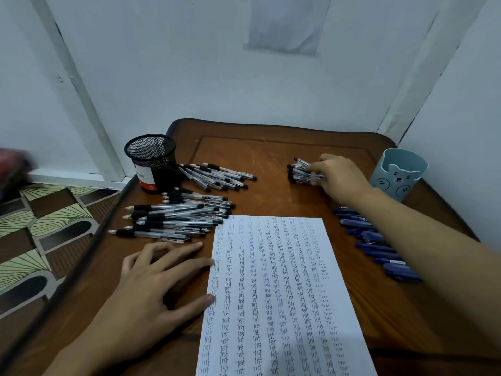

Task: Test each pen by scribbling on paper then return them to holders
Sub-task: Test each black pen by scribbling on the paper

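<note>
Most of the paper (pixel 271 280) nearest the camera is covered with columns of the word "test", so the scribbling is judged to be far along. Its left edge is touched by the left hand (pixel 151 289), which is laid flat on the table (pixel 257 153) with its fingers (pixel 189 264) spread and nothing held. Just beyond that hand, 1 heap of clear pens (pixel 173 218) is piled beside the paper's far left corner. A row of blue pens (pixel 379 245) is seen at the right, partly hidden by the right forearm.

Farther off, the right hand (pixel 339 177) is stretched over a small bundle of pens (pixel 299 170), around which its fingers are curled. A 2nd heap (pixel 217 176) lies beside the black mesh holder (pixel 150 161) at the far left, and a blue bear cup (pixel 398 172) stands near the right hand. No pens are seen in either of the 2 holders.

The return step is judged to be starting. The bundle should be lifted whole, turned upright and lowered into a holder; which holder cannot be told.
</note>
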The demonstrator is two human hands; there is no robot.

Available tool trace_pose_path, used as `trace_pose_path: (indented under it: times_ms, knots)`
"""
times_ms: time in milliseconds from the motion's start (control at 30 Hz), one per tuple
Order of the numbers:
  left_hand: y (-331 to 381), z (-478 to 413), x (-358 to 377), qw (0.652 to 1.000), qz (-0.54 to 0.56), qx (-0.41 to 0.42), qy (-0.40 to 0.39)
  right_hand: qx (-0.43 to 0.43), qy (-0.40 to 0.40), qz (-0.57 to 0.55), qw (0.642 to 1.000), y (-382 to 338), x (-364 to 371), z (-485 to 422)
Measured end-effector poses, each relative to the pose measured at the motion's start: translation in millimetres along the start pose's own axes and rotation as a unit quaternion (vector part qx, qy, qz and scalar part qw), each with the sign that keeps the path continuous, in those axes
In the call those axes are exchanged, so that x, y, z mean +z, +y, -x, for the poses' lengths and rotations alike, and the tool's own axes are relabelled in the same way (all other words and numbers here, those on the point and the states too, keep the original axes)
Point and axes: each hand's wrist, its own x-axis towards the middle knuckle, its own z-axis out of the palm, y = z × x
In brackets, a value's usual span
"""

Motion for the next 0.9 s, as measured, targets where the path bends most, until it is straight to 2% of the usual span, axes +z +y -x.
trace_pose_path:
  times_ms: [100,233,400,633,900]
  knots:
    - [1,0,0,1.000,0.001,-0.002,0.001,0.035,-0.004,-0.007,0.999,-5,0,-3]
    - [0,1,0,1.000,0.006,-0.010,0.008,0.052,0.031,-0.084,0.995,-30,2,-7]
    - [-1,1,0,0.999,0.017,-0.027,0.013,-0.034,0.005,-0.144,0.989,-74,15,-16]
    - [-3,0,0,1.000,-0.013,-0.026,-0.004,-0.084,-0.064,-0.085,0.991,-96,36,-35]
    - [-5,0,2,1.000,-0.013,-0.024,-0.005,-0.045,0.052,-0.128,0.989,-97,42,-32]
